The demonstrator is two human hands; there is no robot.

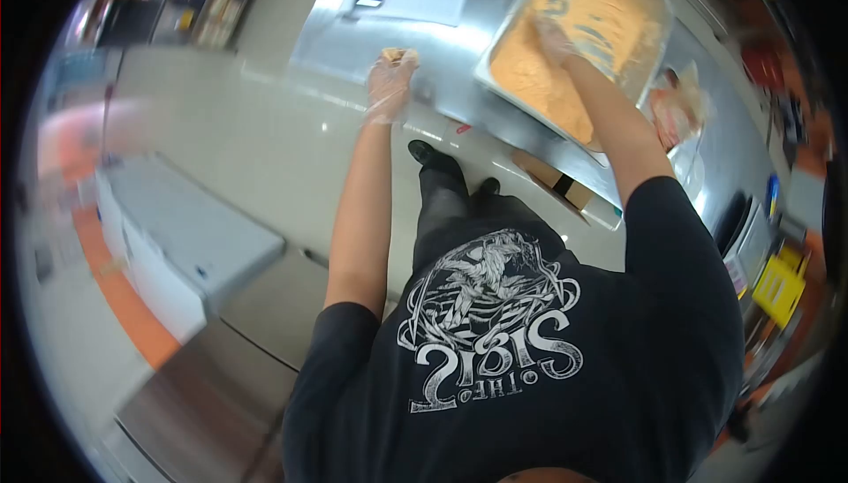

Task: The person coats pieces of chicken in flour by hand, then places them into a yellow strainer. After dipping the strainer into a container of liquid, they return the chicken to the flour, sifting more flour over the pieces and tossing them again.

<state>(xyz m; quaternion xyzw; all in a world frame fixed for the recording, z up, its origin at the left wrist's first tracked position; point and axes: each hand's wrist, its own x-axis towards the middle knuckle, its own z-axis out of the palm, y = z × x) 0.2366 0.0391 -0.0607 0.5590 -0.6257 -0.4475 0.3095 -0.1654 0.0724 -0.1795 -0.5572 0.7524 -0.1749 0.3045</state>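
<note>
My left hand [390, 86], in a clear plastic glove, is raised over the steel counter [442, 86] and closed on a small tan piece of food [395, 55]. My right hand [555, 40], also gloved, is pressed down into orange crumb coating [539, 86] that fills a large metal tray [491, 52]. The tray sits on the counter to the right of my left hand. My black printed T-shirt [530, 350] fills the lower part of the view.
A clear bag with orange contents [680, 108] lies right of the tray. A white chest freezer [177, 236] and a steel unit [221, 377] stand at the left. A cardboard box [556, 184] sits under the counter by my shoes [433, 156]. Yellow items [777, 289] are at the far right.
</note>
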